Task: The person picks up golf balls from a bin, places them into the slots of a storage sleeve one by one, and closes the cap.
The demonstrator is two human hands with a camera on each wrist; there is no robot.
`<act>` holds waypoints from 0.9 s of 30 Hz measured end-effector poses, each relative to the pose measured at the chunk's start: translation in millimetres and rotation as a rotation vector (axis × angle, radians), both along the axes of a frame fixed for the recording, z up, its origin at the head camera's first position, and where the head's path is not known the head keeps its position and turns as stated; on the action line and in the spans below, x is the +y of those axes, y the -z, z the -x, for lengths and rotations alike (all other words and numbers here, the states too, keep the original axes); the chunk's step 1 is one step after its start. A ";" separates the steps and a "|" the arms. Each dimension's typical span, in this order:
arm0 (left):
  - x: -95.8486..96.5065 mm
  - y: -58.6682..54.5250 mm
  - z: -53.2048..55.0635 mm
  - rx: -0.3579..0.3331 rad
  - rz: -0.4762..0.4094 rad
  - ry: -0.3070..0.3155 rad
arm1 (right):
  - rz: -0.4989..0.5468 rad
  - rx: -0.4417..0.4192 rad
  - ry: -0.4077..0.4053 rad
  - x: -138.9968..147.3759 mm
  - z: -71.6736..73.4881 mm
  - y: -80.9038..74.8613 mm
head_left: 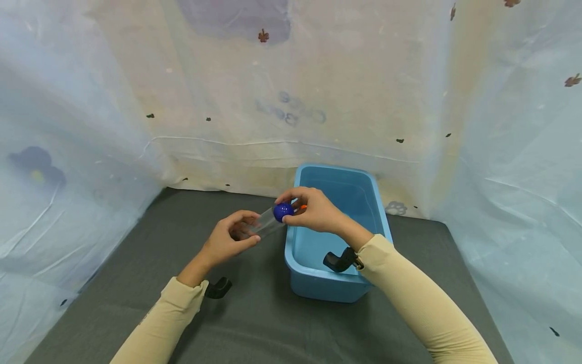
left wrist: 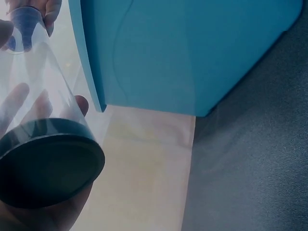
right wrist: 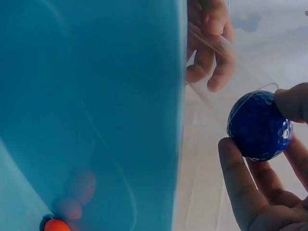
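1. Right hand point(head_left: 314, 210) pinches the blue ball point(head_left: 283, 212) near the left edge of the basin point(head_left: 318, 288).
2. From this edge, the grey desk point(head_left: 245, 318) spreads widely leftward; behind the basin, the printed sheet point(head_left: 345, 101) stands close.
3. Left hand point(head_left: 227, 236) holds the clear tube point(head_left: 268, 225), which is tilted.
4. The ball is at the tube's mouth, between right thumb and fingers.
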State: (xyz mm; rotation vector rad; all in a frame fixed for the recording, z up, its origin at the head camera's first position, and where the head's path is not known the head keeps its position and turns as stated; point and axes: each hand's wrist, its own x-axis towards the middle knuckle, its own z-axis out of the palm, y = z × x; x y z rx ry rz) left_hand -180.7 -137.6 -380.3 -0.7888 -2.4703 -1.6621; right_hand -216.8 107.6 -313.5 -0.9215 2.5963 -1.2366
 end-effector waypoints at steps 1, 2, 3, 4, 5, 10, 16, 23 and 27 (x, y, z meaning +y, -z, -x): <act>0.0 -0.1 -0.1 0.002 -0.003 0.001 | 0.000 -0.004 -0.006 -0.2 -0.2 -0.1; 0.0 -0.3 -0.2 0.005 -0.004 0.001 | -0.002 -0.007 -0.011 -0.6 -0.1 0.2; 0.0 -0.5 -0.3 0.009 -0.006 0.001 | -0.003 -0.010 -0.015 -1.0 -0.4 -0.1; 0.0 -0.6 -0.4 0.013 -0.007 0.000 | -0.004 -0.013 -0.018 -1.4 -0.7 -0.3; 0.2 -0.7 -0.4 0.019 -0.008 -0.001 | -0.005 -0.011 -0.022 -1.8 -1.0 -0.4; 1.0 -1.1 -0.2 0.042 -0.009 -0.009 | -0.016 -0.007 -0.030 -4.3 -1.4 0.1; 1.2 -1.5 -0.8 0.057 -0.010 -0.015 | -0.021 -0.011 -0.026 -5.0 -1.5 0.8; 1.1 -1.8 -1.4 0.071 -0.027 -0.012 | -0.019 -0.013 -0.032 -3.8 -1.3 1.5; 1.8 -1.9 -1.7 0.080 -0.035 -0.010 | -0.016 -0.021 -0.039 -2.7 -1.0 1.8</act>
